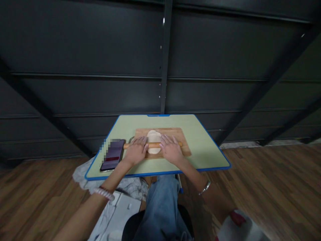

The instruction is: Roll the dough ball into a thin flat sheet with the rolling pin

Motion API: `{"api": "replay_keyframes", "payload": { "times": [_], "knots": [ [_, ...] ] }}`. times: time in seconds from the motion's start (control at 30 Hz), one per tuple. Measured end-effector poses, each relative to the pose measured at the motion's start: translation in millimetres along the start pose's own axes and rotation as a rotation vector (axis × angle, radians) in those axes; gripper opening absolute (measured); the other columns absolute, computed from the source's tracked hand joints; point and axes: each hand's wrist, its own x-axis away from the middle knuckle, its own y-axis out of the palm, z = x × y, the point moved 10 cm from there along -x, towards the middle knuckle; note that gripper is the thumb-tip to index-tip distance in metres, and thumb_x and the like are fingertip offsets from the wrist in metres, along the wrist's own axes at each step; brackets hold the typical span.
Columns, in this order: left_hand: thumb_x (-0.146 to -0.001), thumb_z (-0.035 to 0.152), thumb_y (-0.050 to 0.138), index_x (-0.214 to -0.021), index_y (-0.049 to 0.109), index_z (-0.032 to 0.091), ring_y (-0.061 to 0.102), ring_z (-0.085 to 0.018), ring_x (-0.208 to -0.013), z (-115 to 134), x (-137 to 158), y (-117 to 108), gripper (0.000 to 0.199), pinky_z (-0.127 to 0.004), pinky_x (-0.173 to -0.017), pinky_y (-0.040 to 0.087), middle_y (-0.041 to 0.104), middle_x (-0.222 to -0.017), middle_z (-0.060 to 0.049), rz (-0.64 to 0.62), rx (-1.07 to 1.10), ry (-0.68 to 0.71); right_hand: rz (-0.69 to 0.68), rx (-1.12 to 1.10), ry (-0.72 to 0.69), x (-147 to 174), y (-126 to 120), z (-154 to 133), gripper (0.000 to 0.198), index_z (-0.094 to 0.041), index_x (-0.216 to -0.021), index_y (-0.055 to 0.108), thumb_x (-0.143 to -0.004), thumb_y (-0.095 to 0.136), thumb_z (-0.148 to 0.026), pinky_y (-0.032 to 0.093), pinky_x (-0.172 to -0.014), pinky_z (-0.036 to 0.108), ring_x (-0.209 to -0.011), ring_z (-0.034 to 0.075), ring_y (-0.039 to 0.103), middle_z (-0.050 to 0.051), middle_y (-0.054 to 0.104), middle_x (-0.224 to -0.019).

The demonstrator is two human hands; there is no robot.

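Before a dark wall (pixel 100 50), a pale green table (pixel 205 155) bears a wooden board (pixel 186 149), a phone (pixel 114 154) left of it. The left hand (pixel 136 151) and right hand (pixel 172 150) lie flattish, fingers extended, not wrapped, over a rolling pin (pixel 153 145) across dough (pixel 153 136) on the board. A leftward slip could knock the phone; uneven pressure could thin one side.

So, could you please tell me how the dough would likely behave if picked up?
The dough looks thin and flat, so it would probably sag. Lying on the wooden board, it may cling a little when lifted.
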Motion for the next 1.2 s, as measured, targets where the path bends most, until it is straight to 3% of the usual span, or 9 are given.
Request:
{"api": "replay_keyframes", "payload": {
  "times": [0.1,0.3,0.5,0.73,0.9,1.03,1.2],
  "knots": [
    [-0.094,0.03,0.025,-0.128,0.048,0.011,0.049,-0.022,-0.12,3.2,14.2,-3.9,0.046,-0.039,-0.102,0.034,0.055,-0.129,-0.014,0.013,0.081,0.027,0.014,-0.034,-0.005,12.7,-2.3,-3.3,0.037,-0.012,-0.127,0.05,-0.095,0.035,-0.022,0.022,-0.108,0.042,-0.128,0.021,0.039,0.011,0.049,-0.135],
    [-0.091,0.025,0.035,-0.119,0.056,0.018,0.056,-0.022,-0.107,4.9,28.2,-4.8,0.037,-0.039,-0.092,0.041,0.064,-0.115,-0.009,0.025,0.216,0.095,-0.02,-0.143,0.042,27.7,-1.1,4.7,0.027,-0.016,-0.116,0.06,-0.092,0.047,-0.02,0.037,-0.097,0.034,-0.107,0.018,0.057,0.009,0.065,-0.114],
    [-0.088,0.026,0.043,-0.109,0.06,0.018,0.057,-0.021,-0.099,6.5,43.8,-8.8,0.028,-0.036,-0.089,0.041,0.066,-0.104,-0.008,0.144,0.29,0.069,0.053,-0.283,0.039,39.1,-3.8,10.7,0.026,-0.021,-0.112,0.064,-0.087,0.057,-0.022,0.042,-0.092,0.031,-0.103,0.017,0.06,0.006,0.067,-0.111],
    [-0.088,0.026,0.043,-0.106,0.059,0.019,0.057,-0.021,-0.096,13.2,61.8,-7.9,0.025,-0.036,-0.085,0.043,0.065,-0.101,-0.008,0.212,0.312,0.06,0.134,-0.271,0.019,53.0,-8.2,3.6,0.026,-0.019,-0.11,0.065,-0.085,0.061,-0.019,0.041,-0.094,0.03,-0.103,0.016,0.06,0.007,0.068,-0.109],
    [-0.09,0.025,0.038,-0.113,0.058,0.02,0.057,-0.02,-0.104,12.5,57.8,-6.1,0.031,-0.039,-0.093,0.04,0.065,-0.11,-0.008,0.2,0.256,0.062,0.089,-0.155,0.04,54.5,-7.8,0.6,0.03,-0.018,-0.117,0.061,-0.088,0.057,-0.027,0.041,-0.094,0.032,-0.104,0.018,0.059,0.009,0.066,-0.112],
    [-0.093,0.026,0.028,-0.128,0.049,0.018,0.046,-0.018,-0.123,18.0,46.3,-5.8,0.042,-0.041,-0.106,0.029,0.056,-0.129,-0.008,0.172,0.174,0.105,0.046,-0.116,0.076,60.6,-2.2,-1.1,0.033,-0.016,-0.12,0.058,-0.092,0.048,-0.031,0.044,-0.091,0.033,-0.102,0.019,0.06,0.009,0.066,-0.112],
    [-0.095,0.036,0.022,-0.134,0.043,0.011,0.038,-0.021,-0.13,27.8,16.5,-2.5,0.051,-0.043,-0.109,0.023,0.047,-0.137,-0.012,0.076,0.048,0.102,0.069,-0.058,0.053,69.2,2.4,-10.8,0.041,-0.007,-0.132,0.046,-0.094,0.039,-0.022,0.035,-0.105,0.036,-0.127,0.022,0.041,0.014,0.049,-0.135]
  ]
}}
